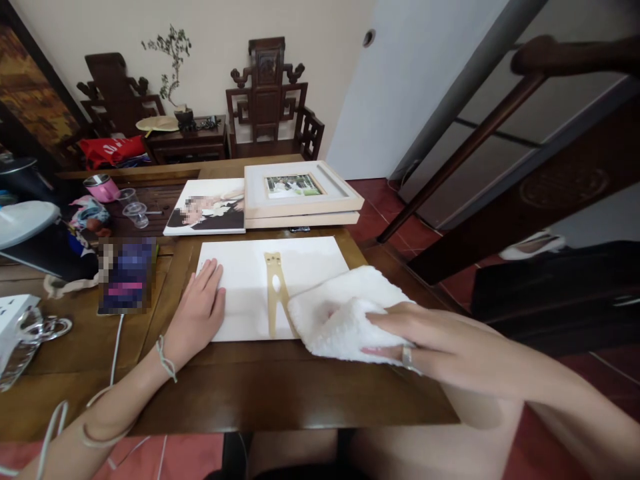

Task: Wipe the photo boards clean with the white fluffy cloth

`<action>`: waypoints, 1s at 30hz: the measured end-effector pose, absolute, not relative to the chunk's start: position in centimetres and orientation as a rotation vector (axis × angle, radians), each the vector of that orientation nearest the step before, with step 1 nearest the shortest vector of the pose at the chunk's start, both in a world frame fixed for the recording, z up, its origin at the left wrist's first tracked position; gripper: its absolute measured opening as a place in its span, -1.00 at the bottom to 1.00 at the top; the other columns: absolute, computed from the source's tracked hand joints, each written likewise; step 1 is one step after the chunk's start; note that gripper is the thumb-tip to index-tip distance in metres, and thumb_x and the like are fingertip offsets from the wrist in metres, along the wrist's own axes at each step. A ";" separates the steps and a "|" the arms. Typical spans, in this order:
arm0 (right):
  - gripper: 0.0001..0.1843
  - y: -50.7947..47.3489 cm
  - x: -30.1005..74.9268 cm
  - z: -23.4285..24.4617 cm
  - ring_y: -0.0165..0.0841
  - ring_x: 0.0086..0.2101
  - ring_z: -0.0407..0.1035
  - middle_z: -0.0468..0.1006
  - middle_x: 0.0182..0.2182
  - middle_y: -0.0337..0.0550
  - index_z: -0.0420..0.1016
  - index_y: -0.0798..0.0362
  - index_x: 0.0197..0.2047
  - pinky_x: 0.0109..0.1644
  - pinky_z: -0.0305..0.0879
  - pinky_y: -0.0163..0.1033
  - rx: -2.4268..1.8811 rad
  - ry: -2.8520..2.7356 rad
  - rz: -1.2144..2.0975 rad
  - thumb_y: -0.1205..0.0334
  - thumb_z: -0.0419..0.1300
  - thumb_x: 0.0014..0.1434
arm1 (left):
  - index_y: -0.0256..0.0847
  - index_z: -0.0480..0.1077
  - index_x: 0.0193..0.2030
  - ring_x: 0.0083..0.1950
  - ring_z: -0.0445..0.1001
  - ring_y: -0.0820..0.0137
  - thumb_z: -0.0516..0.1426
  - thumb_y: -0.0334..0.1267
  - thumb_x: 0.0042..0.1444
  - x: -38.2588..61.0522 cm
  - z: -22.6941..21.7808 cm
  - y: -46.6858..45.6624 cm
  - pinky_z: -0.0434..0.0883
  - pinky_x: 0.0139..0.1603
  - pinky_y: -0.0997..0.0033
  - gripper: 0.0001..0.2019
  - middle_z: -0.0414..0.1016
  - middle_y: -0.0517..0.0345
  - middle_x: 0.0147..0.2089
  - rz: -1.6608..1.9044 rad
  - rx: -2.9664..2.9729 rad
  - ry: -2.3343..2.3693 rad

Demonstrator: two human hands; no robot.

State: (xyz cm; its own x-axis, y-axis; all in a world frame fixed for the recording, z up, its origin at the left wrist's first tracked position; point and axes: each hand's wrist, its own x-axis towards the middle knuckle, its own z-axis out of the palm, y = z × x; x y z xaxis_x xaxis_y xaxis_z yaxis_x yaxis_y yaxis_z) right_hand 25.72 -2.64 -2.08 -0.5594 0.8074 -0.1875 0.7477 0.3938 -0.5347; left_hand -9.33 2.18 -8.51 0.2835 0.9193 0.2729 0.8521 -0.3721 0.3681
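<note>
A white flat panel [240,290], which looks like the back of a picture panel, lies on the wooden table in front of me. A beige folding stand leg [274,287] with an oval hole is fixed to its middle. My left hand [203,303] rests on the panel's left edge, fingers stretched out. My right hand [420,333] grips a bunched white towel [345,310], with some fingers hidden in its folds. The towel lies over the panel's lower right part, touching it beside the stand leg and covering that corner.
Behind the panel stand two stacked light-wood picture frames [305,212] and a photo panel [205,208]. On the left are a phone [130,273] with a cable, a dark bin [50,247], a pink cup [101,189] and a power strip [17,327]. A dark wooden chair [500,167] is at right.
</note>
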 end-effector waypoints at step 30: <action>-0.61 -3.7 25.2 -1.1 -0.07 -0.15 0.45 0.59 -0.19 0.02 0.57 -0.01 -0.07 -0.02 0.39 -0.02 -1.565 -2.373 0.989 0.02 0.05 0.16 | -0.36 0.14 0.29 0.44 -0.01 0.18 -0.14 -0.21 0.32 -9.4 -8.6 2.2 -0.03 0.41 -0.01 -0.54 0.11 -0.21 0.39 0.639 2.404 1.675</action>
